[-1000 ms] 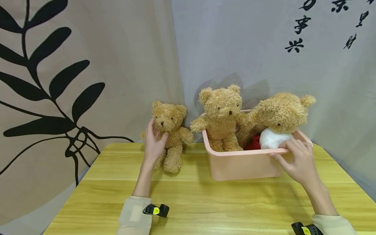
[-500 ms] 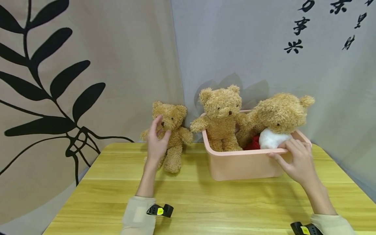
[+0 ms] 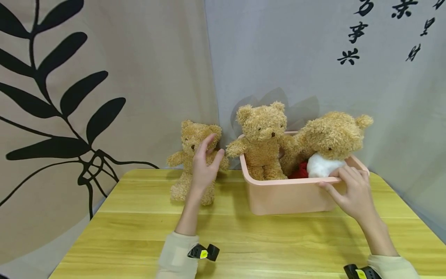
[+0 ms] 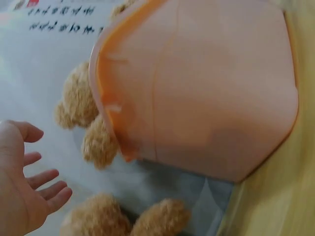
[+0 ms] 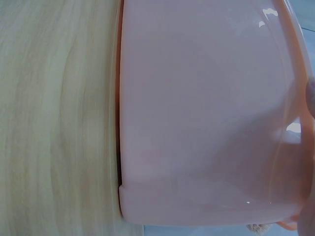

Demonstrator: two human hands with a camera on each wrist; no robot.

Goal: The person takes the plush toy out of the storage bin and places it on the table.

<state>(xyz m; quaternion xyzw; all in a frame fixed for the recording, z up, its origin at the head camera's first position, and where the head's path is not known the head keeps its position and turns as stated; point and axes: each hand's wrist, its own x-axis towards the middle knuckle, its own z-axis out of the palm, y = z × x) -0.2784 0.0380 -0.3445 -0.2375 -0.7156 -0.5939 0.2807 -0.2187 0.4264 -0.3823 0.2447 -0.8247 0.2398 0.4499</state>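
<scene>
A tan teddy bear point(image 3: 184, 176) sits on the table against the backdrop, left of a pink plastic bin point(image 3: 289, 197). My left hand point(image 3: 205, 166) is raised in front of this bear, partly hiding it; its fingers are parted and hold nothing, as the left wrist view also shows. A second teddy bear point(image 3: 262, 128) stands upright in the bin's left end, one arm over the rim. To its right a third teddy bear point(image 3: 334, 133) leans forward, with white and red fabric below its head. My right hand point(image 3: 353, 190) grips the bin's front rim, thumb outside, fingers over the edge.
The wooden table point(image 3: 271, 244) stretches in front of the bin. Behind it hangs a cloth backdrop point(image 3: 160, 77) with a black leaf print and dark writing. Each wrist wears a small black camera on a strap.
My left hand has moved right across the front of the left bear, from its left side to its right. My right hand stays on the rim; the bears and bin keep their places.
</scene>
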